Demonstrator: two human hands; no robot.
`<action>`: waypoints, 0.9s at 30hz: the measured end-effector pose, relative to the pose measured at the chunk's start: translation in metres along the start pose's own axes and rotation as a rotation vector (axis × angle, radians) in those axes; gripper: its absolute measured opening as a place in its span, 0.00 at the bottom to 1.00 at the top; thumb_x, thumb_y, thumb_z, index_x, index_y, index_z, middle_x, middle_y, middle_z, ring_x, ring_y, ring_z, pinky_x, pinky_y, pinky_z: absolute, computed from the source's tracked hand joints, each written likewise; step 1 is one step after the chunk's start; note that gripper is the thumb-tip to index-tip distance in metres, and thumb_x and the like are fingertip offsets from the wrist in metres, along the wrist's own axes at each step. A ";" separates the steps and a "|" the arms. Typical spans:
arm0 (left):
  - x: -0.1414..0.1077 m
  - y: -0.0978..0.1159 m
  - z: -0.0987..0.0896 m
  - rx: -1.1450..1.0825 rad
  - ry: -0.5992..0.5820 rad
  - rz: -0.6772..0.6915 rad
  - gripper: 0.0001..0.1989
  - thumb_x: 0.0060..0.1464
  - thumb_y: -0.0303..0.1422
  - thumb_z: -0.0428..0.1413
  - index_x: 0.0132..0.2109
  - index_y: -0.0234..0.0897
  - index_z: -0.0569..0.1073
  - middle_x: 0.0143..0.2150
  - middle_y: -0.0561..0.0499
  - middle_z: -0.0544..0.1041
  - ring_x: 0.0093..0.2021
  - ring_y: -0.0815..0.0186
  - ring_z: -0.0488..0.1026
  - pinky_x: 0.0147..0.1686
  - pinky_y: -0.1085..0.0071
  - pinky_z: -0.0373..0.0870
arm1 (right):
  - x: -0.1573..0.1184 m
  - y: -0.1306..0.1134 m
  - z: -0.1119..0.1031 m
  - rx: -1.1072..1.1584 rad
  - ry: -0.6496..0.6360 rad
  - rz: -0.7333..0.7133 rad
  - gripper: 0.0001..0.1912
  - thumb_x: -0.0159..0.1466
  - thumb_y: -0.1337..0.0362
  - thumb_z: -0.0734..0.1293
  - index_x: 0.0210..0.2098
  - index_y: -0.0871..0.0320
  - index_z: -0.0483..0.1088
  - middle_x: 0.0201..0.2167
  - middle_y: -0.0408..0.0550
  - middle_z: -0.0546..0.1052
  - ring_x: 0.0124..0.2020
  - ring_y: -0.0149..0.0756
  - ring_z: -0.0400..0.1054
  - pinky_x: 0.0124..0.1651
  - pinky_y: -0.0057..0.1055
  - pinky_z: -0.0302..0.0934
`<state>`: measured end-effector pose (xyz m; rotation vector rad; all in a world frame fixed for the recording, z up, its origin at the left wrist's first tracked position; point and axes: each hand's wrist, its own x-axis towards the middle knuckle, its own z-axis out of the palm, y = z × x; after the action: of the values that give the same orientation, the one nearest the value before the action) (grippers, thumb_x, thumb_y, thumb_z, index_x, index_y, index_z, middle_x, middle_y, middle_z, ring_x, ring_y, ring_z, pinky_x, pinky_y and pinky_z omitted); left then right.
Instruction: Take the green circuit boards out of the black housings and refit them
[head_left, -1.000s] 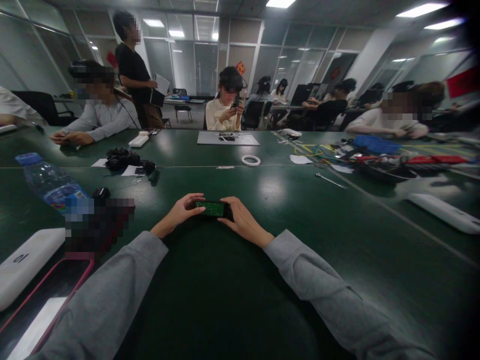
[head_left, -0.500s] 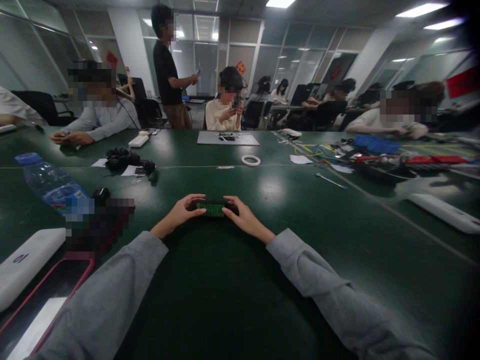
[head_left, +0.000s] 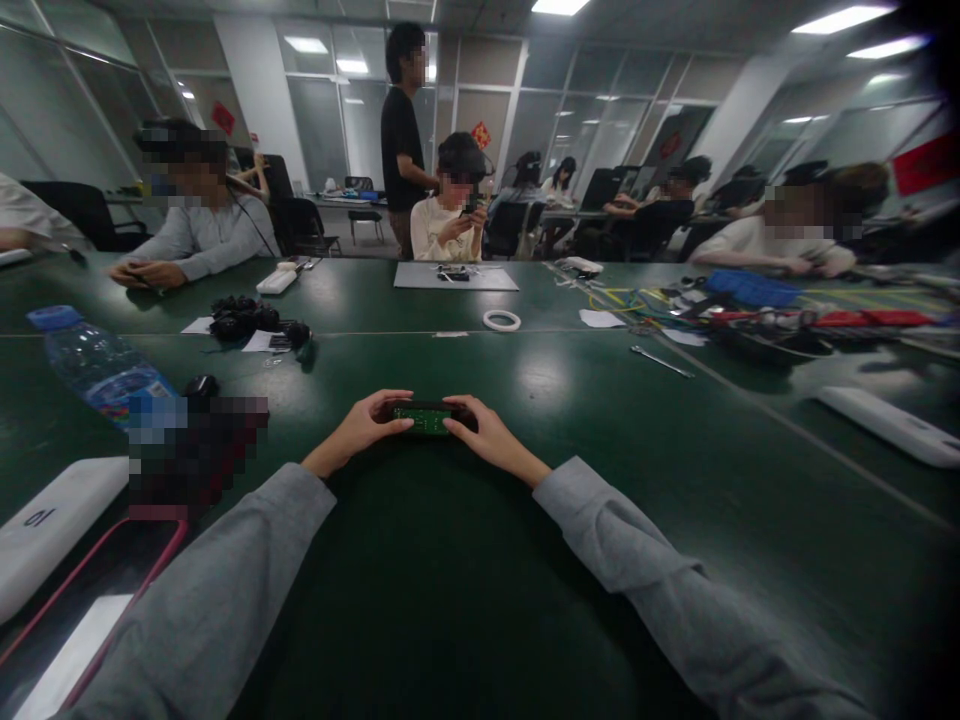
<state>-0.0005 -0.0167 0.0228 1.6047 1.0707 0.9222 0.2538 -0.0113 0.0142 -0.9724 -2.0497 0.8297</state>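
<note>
A small green circuit board (head_left: 421,421) with a dark edge is held upright between my two hands, low over the green table (head_left: 465,560). My left hand (head_left: 369,421) grips its left end, thumb on the near face and fingers curled round the back. At the right end, my right hand (head_left: 480,426) pinches it the same way, with the thumb in front. The fingertips behind the board are partly hidden.
On the left are a water bottle (head_left: 101,365), a white power bank (head_left: 56,530) and a red-edged phone (head_left: 97,570). Farther off lie a white tape ring (head_left: 502,320), a wrench (head_left: 661,361) and tangled cables (head_left: 660,300). Several people sit around.
Across the table, the standing person in black has moved right, behind the seated person. My hands and the board are almost unchanged.
</note>
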 end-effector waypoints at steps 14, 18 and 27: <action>-0.003 0.009 0.003 0.054 -0.020 -0.008 0.32 0.46 0.39 0.62 0.58 0.41 0.64 0.60 0.42 0.67 0.58 0.56 0.67 0.57 0.54 0.63 | 0.007 0.019 0.001 0.182 -0.001 0.058 0.21 0.65 0.59 0.66 0.56 0.54 0.63 0.53 0.50 0.69 0.54 0.39 0.65 0.59 0.44 0.60; -0.001 0.003 0.002 0.011 -0.005 -0.010 0.32 0.47 0.38 0.63 0.58 0.41 0.64 0.60 0.42 0.67 0.59 0.56 0.66 0.59 0.53 0.61 | 0.007 0.021 0.001 0.192 0.002 0.073 0.21 0.65 0.58 0.66 0.56 0.54 0.63 0.54 0.50 0.69 0.55 0.39 0.64 0.60 0.45 0.59; 0.002 -0.005 0.001 0.005 -0.030 0.046 0.32 0.45 0.36 0.64 0.58 0.41 0.65 0.60 0.43 0.67 0.58 0.57 0.67 0.59 0.52 0.61 | 0.007 0.023 0.000 0.159 0.039 0.106 0.19 0.65 0.57 0.65 0.54 0.55 0.65 0.53 0.50 0.69 0.55 0.40 0.64 0.59 0.45 0.60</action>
<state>0.0002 -0.0139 0.0178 1.6479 1.0198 0.9242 0.2589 0.0063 -0.0020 -1.0070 -1.8805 1.0058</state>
